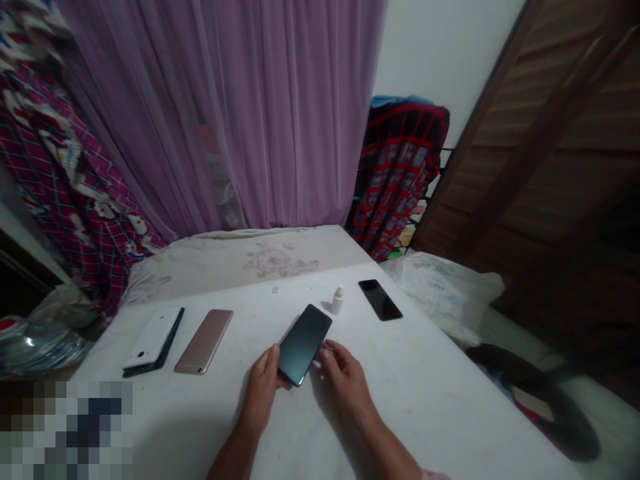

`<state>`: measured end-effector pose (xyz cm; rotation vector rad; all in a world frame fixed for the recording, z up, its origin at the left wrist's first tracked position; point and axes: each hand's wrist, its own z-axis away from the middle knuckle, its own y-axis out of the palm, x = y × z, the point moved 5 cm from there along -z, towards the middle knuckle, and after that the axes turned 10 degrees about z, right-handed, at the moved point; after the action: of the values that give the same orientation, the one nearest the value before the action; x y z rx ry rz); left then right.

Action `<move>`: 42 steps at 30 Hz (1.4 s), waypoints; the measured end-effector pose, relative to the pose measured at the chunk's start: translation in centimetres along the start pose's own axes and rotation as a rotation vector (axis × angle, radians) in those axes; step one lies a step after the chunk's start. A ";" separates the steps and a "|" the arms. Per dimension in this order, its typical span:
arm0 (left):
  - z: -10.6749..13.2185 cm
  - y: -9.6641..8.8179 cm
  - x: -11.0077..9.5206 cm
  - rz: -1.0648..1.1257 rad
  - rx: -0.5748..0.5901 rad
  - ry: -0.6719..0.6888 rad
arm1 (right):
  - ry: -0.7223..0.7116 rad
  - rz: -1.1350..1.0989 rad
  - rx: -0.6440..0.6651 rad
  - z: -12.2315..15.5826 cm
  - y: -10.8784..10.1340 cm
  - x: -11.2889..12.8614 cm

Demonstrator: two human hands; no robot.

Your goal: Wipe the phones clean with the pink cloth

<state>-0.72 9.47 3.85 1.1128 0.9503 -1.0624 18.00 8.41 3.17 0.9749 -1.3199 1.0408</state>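
A dark-screened smartphone (306,345) is tilted above the white table, its screen facing up. My left hand (263,383) grips it by the lower left edge, thumb along the side and fingers underneath. At the phone's right edge, my right hand (346,373) has its fingers curled and pinched together. Whatever they hold is too small to make out. Just beyond the phone stands a small white bottle (337,301). A black phone (381,300) lies farther right. To the left are a rose-gold phone (205,341), back side up, and a white phone (150,340) on top of a dark one.
A tiny pale square (275,290) lies near the far part of the table (400,400). Beyond it is a floral cloth (273,259) below purple curtains (295,113). A plastic bag (443,287) sits past the right edge, and a large clear bottle (37,347) past the left.
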 end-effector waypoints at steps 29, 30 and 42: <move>2.8 4.9 1.1 -0.733 0.198 0.890 | 0.054 0.647 -0.314 -15.9 -18.8 2.0; 2.7 4.8 1.1 -0.736 0.192 0.888 | 0.063 0.678 -0.298 -16.6 -18.5 1.8; 2.4 4.7 1.2 -0.720 0.177 0.824 | 0.216 1.202 -0.297 -17.0 -17.4 1.5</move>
<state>4.22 7.39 4.18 1.4312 2.0496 -1.2801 39.25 20.22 4.74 -0.2712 -1.8152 1.6776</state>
